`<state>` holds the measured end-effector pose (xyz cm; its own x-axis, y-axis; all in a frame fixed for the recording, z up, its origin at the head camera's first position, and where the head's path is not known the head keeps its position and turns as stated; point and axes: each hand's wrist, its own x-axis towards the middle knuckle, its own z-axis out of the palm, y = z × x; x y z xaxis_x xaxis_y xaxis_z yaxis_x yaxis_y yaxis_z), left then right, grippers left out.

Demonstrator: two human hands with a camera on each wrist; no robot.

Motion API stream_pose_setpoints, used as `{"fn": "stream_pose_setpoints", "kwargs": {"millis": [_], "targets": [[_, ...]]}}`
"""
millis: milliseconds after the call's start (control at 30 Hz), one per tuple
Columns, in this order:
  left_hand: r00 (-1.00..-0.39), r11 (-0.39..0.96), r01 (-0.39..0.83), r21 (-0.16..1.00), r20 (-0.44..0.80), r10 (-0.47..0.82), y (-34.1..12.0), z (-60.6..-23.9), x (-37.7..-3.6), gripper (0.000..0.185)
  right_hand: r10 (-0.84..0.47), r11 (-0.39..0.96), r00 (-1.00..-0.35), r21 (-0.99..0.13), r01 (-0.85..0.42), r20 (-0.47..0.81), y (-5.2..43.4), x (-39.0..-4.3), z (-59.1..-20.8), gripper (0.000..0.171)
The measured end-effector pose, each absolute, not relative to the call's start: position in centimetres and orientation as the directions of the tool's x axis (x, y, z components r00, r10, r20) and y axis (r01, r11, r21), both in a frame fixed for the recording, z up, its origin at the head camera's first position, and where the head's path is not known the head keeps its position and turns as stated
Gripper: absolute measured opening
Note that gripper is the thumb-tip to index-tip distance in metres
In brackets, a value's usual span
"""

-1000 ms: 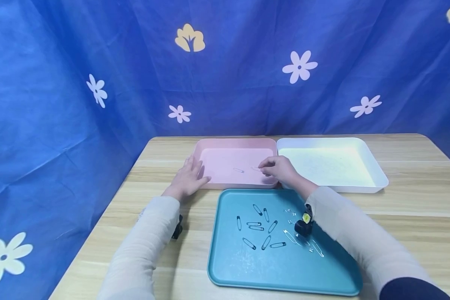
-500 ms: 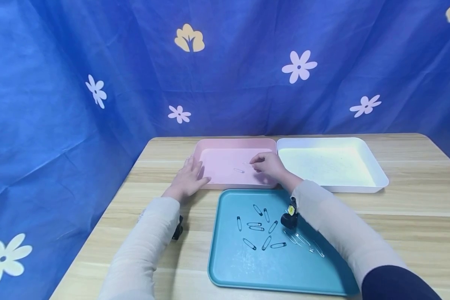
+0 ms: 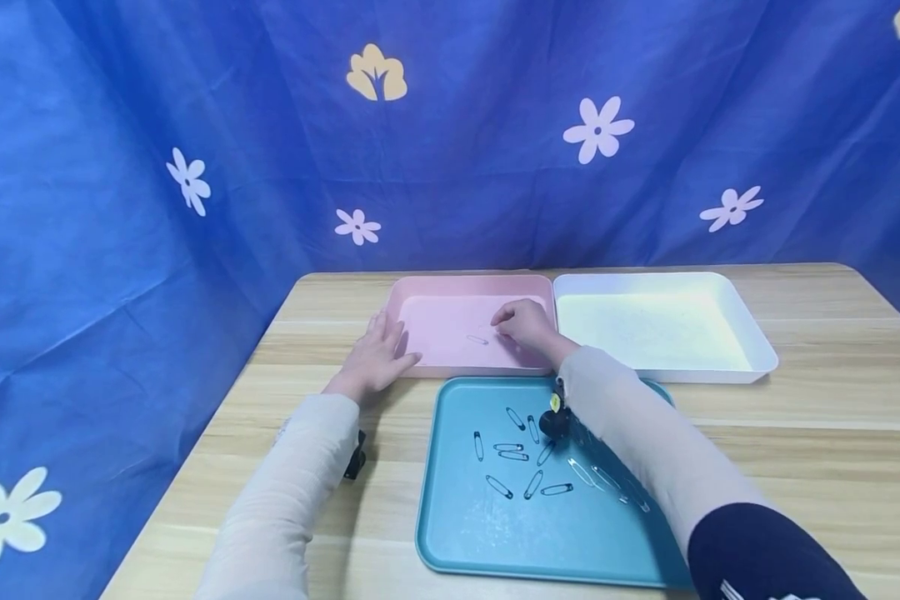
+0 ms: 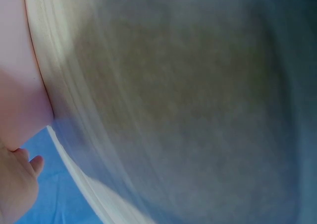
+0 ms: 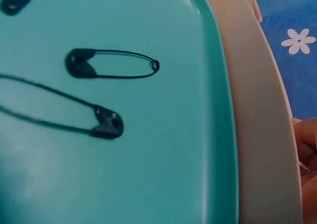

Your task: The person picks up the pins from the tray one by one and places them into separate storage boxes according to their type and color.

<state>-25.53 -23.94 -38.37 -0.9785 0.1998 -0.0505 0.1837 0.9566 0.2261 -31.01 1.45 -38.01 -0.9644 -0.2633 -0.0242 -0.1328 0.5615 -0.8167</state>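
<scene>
The right hand, pinching a small safety pin, has moved deeper over the pink tray; the left hand rests flat beside it.

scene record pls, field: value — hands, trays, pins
left hand: flat on the table, fingers straight, at the pink tray's left edge
right hand: over the pink tray, fingers curled; whether it pinches a pin cannot be told
pin in pink tray: one silver safety pin, just left of the right hand
teal tray: nearest the person, holds black safety pins and some pale ones
white tray: right of the pink tray, no pins visible
table: light wood
</scene>
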Motion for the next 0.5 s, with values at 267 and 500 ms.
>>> {"fn": "stream_pose_setpoints", "kwargs": {"millis": [267, 500], "targets": [[-0.977, 0.957, 0.186, 0.223, -0.057, 0.203, -23.9, -38.1, -25.6, 0.074, -0.25, 0.588, -0.966, -0.802, -0.103, -0.059, 0.9, -31.7, -38.2, 0.016], [-0.977, 0.959, 0.185, 0.216, -0.061, 0.202, -24.0, -38.2, -25.8, 0.074, -0.249, 0.602, -0.964, -0.794, -0.084, -0.088, 0.3, -32.4, -38.7, 0.012]]}}
